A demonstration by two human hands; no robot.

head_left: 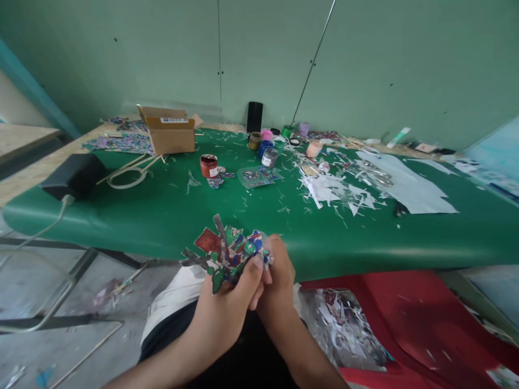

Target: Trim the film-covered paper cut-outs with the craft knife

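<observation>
So the left hand (227, 308) is gripping a loose bunch of flat, painted cut-outs in green, blue, dark red and grey (231, 248), thumb pressed on top. The right hand (280, 273) is curled around the right end of the same bunch, though its fingertips are partly hidden. The whole thing is up over the lap, just in front of the near edge of the green-covered counter (162, 210).

Further in there's an open, rusty-red paint jar with a white label (210, 166), with a few small multicoloured pieces (215, 182) right beside it. To the right of those lies a flat clear plastic sheet with coloured bits on it (259, 178), and just behind that a grey jar with a white label (270, 158).

Over on the right you've got a messy heap of white paper scraps (328, 190), then a big white sheet (421, 186) with shiny metal scissors (379, 174) on its left part. Back left: an open brown cardboard box (173, 138). Left end: a chunky black block (75, 175) with a white cable (60, 213).
</observation>
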